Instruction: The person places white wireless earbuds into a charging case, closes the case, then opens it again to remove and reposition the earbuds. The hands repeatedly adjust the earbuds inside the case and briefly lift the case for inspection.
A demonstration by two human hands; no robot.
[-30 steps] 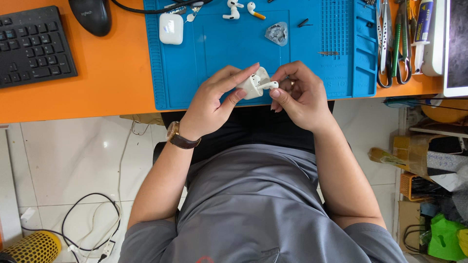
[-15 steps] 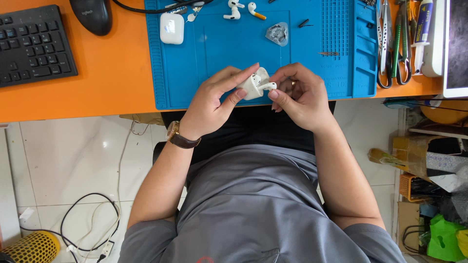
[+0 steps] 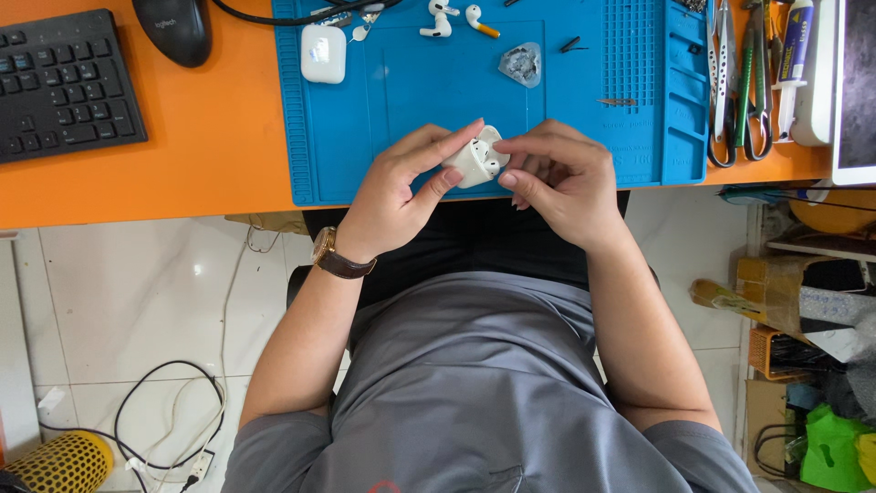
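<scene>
Orange tabletop (image 3: 210, 137) with a blue repair mat (image 3: 584, 110) on it, white tile floor below. Left hand (image 3: 397, 187) is clamped around a small white earbud charging case (image 3: 474, 160) at the mat's near edge, long axis tilted, open end pointing up and right. Right hand (image 3: 557, 178) has its fingertips pinched together right against the case's open end.

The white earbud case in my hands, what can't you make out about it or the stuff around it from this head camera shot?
- Small white case: underside hidden by left hand; contents too small to tell.
- Right hand: fingertips hide the case's right edge.
- Tablet: cut off by the right frame edge.
- Keyboard: cut off at the left edge.
</scene>
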